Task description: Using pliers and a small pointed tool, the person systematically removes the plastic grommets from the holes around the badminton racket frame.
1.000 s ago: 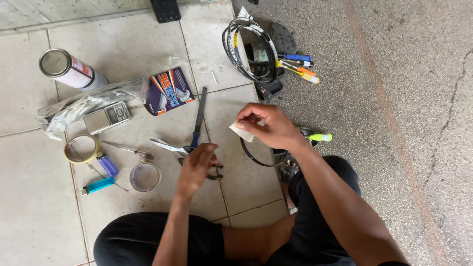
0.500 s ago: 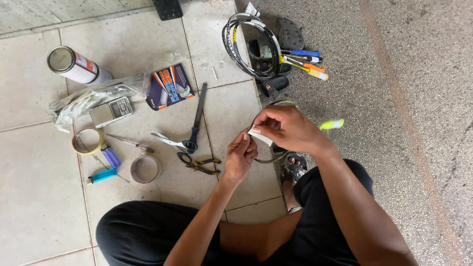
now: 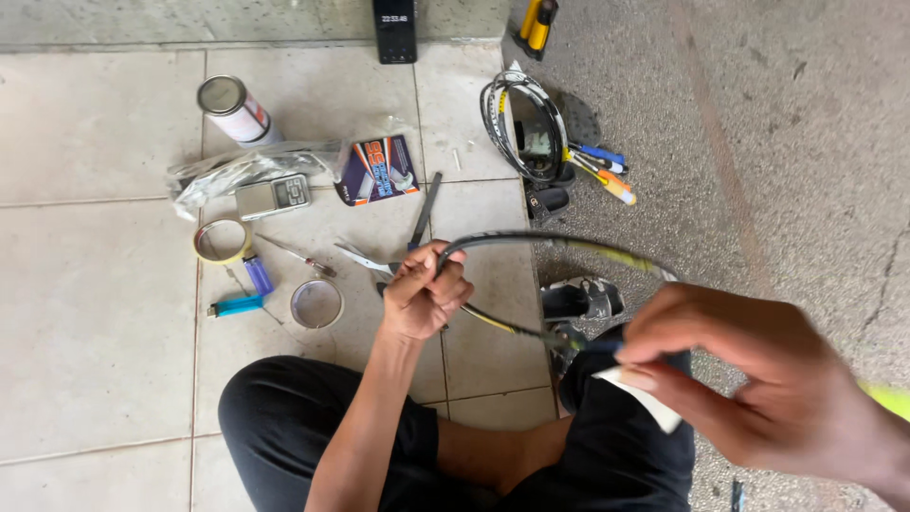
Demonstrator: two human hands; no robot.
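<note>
I sit cross-legged on a tiled floor. My left hand [image 3: 425, 292] is closed around the rim of a black and yellow racket frame [image 3: 559, 244] that curves over my knees. My right hand [image 3: 758, 379] is raised close to the camera and looks blurred. It pinches a white strip [image 3: 645, 396] between thumb and fingers, just right of the frame's lower end [image 3: 559, 334]. A yellow-green part [image 3: 886, 398] shows behind that hand.
Laid out on the tiles are a spray can [image 3: 232, 109], a plastic bag [image 3: 237, 171], a small scale [image 3: 273, 196], a printed packet [image 3: 377, 171], two tape rolls [image 3: 223, 239], two lighters [image 3: 237, 305], pliers [image 3: 365, 258] and a dark file [image 3: 425, 210]. On the concrete to the right lie a coiled bundle [image 3: 526, 123] and markers [image 3: 602, 171].
My left hand left the tools on the floor and took hold of the racket frame. My right hand rose toward the camera with the white strip, and the frame lifted.
</note>
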